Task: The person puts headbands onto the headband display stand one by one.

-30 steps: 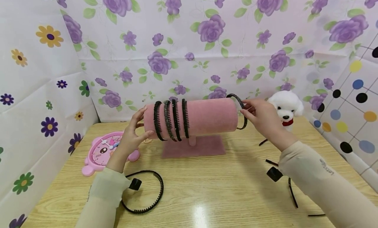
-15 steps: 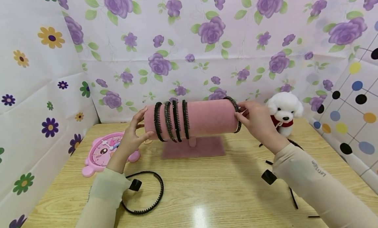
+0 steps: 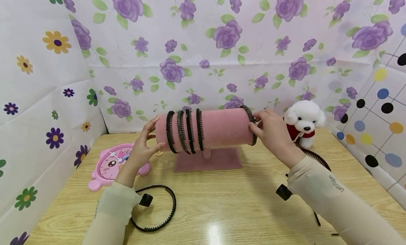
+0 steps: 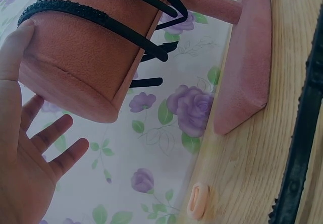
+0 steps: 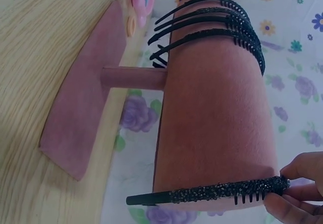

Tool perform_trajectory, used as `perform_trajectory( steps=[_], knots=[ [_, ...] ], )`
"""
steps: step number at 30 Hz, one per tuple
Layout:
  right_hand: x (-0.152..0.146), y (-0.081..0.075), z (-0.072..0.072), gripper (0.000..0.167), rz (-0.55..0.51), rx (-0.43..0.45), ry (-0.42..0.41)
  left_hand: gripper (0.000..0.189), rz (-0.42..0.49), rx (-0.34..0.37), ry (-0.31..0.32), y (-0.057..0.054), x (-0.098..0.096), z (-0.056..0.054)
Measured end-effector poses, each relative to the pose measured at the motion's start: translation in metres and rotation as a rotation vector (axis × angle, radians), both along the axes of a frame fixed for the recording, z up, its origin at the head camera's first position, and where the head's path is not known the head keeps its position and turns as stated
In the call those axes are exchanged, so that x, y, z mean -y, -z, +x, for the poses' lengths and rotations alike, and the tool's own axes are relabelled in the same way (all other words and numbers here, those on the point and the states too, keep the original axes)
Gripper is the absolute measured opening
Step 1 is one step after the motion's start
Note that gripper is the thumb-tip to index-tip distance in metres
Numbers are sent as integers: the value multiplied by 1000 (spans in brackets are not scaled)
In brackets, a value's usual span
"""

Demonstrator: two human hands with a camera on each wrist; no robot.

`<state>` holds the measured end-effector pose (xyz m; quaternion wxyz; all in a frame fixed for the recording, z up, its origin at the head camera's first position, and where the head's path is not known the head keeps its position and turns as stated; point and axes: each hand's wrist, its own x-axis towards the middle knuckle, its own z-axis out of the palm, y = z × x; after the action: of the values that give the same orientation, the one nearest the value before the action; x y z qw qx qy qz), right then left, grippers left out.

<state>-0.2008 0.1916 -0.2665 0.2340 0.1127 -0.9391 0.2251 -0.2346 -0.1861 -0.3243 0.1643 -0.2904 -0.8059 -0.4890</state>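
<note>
A pink plush headband stand (image 3: 225, 127) has a horizontal roll on a post and flat base (image 3: 209, 160). Several black toothed headbands (image 3: 200, 129) circle the roll's left half. My left hand (image 3: 142, 149) holds the roll's left end, thumb on its front; in the left wrist view three of its fingers (image 4: 70, 156) spread below that end. At the opposite end, my right hand (image 3: 274, 135) pinches a black headband with glittery stones (image 5: 222, 191) between thumb and fingers. This headband sits around the roll's right edge, its teeth showing in the right wrist view.
A pink cartoon clock (image 3: 109, 164) lies left on the wooden table (image 3: 203, 202). Another headband (image 3: 172, 209) lies in front, near the left forearm. A white plush dog (image 3: 304, 118) sits at the right, with a headband (image 3: 317, 158) partly hidden under the right forearm.
The right hand has moved left, bringing the glittery headband from beyond the roll's right end onto its edge. The left hand has stayed at the left end.
</note>
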Motion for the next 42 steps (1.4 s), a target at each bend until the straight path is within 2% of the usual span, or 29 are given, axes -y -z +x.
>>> perform_trajectory(
  steps=[8, 17, 24, 29, 34, 37, 42],
  knots=[
    [12, -4, 0, 28, -9, -4, 16, 78, 8, -3, 9, 0, 0, 0],
    [12, -9, -1, 33, 27, 54, -6, 78, 1, 2, 4, 2, 0, 0],
    [0, -12, -3, 36, 16, 8, -115, 77, 8, -12, 13, 2, 0, 0],
    [-10, -11, -11, 47, 87, -22, -226, 77, 11, -14, 8, 0, 0, 0],
    [-20, -11, -19, 67, 186, 92, -320, 77, 9, -4, 4, 0, 1, 1],
    [-23, -11, -23, 74, 235, 151, -346, 77, 9, 1, 4, 0, 1, 1],
    [-24, -12, -27, 76, 285, 160, -352, 77, 3, -3, 5, 0, 0, 1]
  ],
)
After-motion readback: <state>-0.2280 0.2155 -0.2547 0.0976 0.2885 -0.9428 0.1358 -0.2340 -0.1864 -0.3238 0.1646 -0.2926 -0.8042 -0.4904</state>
